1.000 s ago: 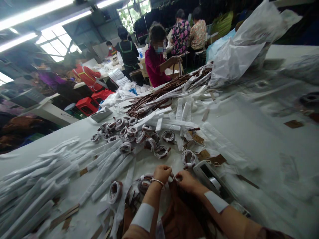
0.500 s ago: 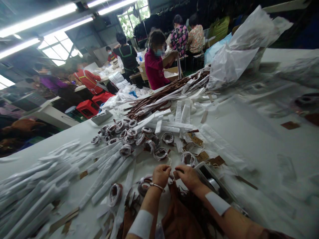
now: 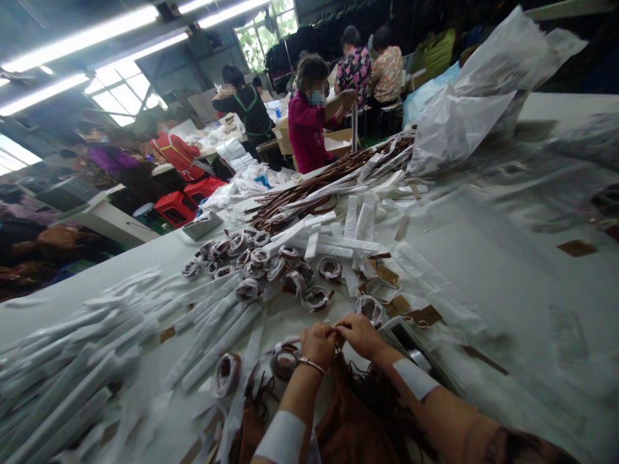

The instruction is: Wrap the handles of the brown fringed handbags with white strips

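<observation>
My left hand, with a bracelet at the wrist, is closed in a pinch. My right hand pinches close against it, fingertips touching or nearly so. A thin pale string shows at the fingertips of both; most of it is hidden by the fingers. Right below the hands lies a brown leather-like piece with dark fringe, its upper end reaching up to them. Wrapped coiled straps lie just left of my left hand, and another wrapped coil lies beyond my right hand.
A grey metal box stands beside my right forearm. Brown tags lie behind it. Long white-wrapped strips cover the left side, and brown straps pile at the back. A co-worker in magenta sits across the table.
My hands have come together at the fingertips; before, they were slightly apart with the string standing up between them. Across the table, the co-worker in magenta has raised their hands.
</observation>
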The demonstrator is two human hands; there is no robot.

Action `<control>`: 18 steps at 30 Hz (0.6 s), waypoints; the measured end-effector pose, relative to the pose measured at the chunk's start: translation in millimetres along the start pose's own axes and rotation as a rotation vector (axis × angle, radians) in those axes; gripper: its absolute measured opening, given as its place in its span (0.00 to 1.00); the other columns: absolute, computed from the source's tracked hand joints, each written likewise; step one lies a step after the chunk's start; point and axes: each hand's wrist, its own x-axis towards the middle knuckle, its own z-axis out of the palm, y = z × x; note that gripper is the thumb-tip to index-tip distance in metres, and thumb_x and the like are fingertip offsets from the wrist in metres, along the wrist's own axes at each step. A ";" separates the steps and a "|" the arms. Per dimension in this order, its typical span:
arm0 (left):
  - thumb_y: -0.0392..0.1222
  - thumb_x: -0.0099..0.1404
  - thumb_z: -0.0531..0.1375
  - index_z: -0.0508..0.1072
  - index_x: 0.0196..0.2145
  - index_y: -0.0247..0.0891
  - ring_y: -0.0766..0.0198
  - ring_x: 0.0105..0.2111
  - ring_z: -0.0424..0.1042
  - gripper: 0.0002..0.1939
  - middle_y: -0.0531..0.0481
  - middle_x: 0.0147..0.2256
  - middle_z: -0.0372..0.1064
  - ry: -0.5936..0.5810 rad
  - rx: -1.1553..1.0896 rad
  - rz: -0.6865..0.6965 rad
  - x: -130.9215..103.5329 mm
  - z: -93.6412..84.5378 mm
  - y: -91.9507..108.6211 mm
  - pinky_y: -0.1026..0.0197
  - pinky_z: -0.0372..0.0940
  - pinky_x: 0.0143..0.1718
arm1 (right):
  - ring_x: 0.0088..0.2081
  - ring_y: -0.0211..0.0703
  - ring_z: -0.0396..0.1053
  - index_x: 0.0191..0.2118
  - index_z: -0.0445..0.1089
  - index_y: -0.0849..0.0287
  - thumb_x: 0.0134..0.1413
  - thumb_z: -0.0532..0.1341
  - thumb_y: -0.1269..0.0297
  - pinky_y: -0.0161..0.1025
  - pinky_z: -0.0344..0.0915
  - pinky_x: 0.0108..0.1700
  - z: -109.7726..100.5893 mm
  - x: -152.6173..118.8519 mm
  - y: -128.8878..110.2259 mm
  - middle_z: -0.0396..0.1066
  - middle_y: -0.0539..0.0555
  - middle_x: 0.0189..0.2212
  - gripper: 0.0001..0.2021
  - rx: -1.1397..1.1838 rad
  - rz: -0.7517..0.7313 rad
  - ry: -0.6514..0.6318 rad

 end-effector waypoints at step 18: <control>0.42 0.60 0.62 0.82 0.35 0.41 0.60 0.38 0.74 0.09 0.48 0.35 0.79 0.072 -0.190 0.041 13.4 16.7 -19.9 0.62 0.64 0.41 | 0.36 0.45 0.73 0.33 0.79 0.61 0.56 0.57 0.62 0.37 0.64 0.40 9.2 -2.5 13.6 0.77 0.57 0.32 0.14 0.033 0.000 0.083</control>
